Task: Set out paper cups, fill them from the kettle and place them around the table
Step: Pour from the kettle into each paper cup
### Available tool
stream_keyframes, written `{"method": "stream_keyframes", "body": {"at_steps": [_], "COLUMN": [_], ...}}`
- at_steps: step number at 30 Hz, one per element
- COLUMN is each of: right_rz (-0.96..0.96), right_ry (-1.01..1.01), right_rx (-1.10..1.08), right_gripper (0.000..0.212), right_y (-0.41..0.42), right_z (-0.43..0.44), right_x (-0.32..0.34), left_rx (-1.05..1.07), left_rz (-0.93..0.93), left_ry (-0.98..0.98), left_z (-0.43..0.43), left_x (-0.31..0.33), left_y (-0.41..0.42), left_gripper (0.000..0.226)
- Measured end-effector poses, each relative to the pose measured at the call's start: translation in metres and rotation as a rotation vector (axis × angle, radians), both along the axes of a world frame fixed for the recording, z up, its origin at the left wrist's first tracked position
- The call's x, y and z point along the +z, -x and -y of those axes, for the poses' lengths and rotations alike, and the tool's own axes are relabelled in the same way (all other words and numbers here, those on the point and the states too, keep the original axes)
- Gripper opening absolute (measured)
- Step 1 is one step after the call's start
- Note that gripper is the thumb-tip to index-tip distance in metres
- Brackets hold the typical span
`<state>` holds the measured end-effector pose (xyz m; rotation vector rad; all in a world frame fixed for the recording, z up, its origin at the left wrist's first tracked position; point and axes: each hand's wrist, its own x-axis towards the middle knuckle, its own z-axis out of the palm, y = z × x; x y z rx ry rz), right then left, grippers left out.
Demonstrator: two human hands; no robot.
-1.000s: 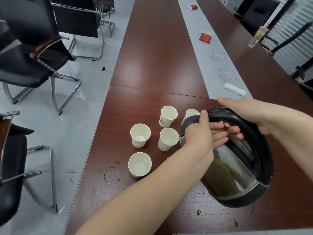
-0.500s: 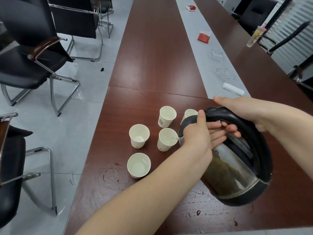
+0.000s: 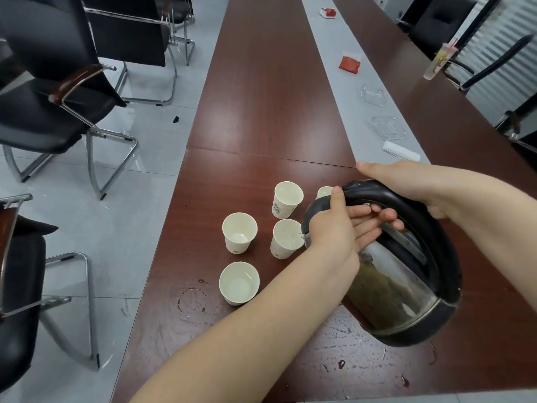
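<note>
Pouring now: right grip (image 3: 421, 189) clamped round the kettle (image 3: 401, 286) handle, left grip (image 3: 334, 231) flat on its lid, spout over the middle cup (image 3: 286, 238) on the desk (image 3: 261, 97). Pour slowly, stop below the rim.

- Five white paper cups (image 3: 239, 232) are standing upright near the tabletop's (image 3: 261, 97) left edge.
- The black-handled glass kettle (image 3: 401, 286) is tilting its spout over one cup (image 3: 286, 239).
</note>
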<state>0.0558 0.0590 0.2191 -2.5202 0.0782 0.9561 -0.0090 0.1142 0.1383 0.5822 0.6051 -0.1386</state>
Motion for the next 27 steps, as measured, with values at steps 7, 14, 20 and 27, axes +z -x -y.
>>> {"method": "stream_keyframes", "body": {"at_steps": [7,14,20,27], "right_rz": [-0.005,-0.005,-0.015,-0.012], "right_ry": [-0.011,-0.055,-0.092,-0.087], "right_rx": [-0.009,-0.02,-0.047,-0.049], "right_gripper": [0.07,0.069,0.069,0.069], "right_y": [0.0,0.001,0.001,0.0], "right_z": [0.0,0.004,0.011,0.013], "right_x": [-0.001,-0.003,-0.002,-0.002], "left_rx": [0.006,-0.004,-0.023,-0.016], "left_rz": [-0.005,-0.004,0.001,-0.003], "left_ry": [-0.001,-0.025,-0.03,-0.036], "left_z": [-0.001,0.001,0.003,0.005], "left_x": [-0.001,0.0,0.002,0.004], "left_y": [-0.001,-0.001,0.0,-0.001], "left_gripper": [0.054,0.054,0.054,0.053]}}
